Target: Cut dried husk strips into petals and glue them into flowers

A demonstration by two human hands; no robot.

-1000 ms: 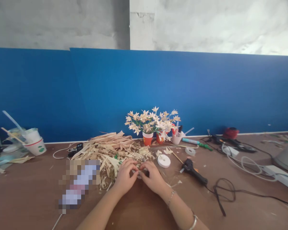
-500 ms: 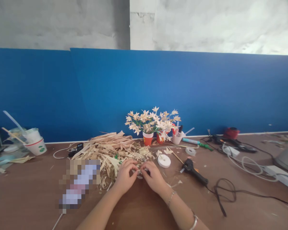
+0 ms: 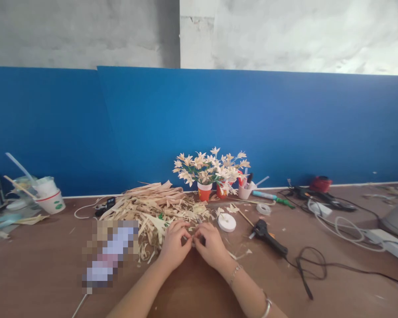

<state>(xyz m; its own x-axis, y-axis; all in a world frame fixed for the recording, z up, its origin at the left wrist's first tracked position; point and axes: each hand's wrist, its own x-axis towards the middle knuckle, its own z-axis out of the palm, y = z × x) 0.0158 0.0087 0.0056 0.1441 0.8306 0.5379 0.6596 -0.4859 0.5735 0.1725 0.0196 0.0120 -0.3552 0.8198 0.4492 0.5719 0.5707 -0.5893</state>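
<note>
My left hand [image 3: 176,244] and my right hand [image 3: 209,243] meet fingertip to fingertip low over the table, both pinched closed. Whatever lies between the fingertips is too small and too covered to make out. Just beyond my left hand spreads a heap of dried pale husk strips [image 3: 152,201]. A white roll of tape [image 3: 227,222] lies close to my right hand. Behind both hands, pale husk-like flowers [image 3: 212,165] on green stems stand in a red paper cup [image 3: 204,192], with a second red cup beside it.
A black glue gun [image 3: 268,237] with its cord lies to the right, near a clear tape roll [image 3: 263,209]. White cables and a power strip [image 3: 389,245] are farther right. A blurred-out phone-like item [image 3: 111,256] lies left; a white cup [image 3: 51,201] stands far left.
My fingertips have come closer together, and the pale bit seen between them before is now hidden. The things on the table have stayed put.
</note>
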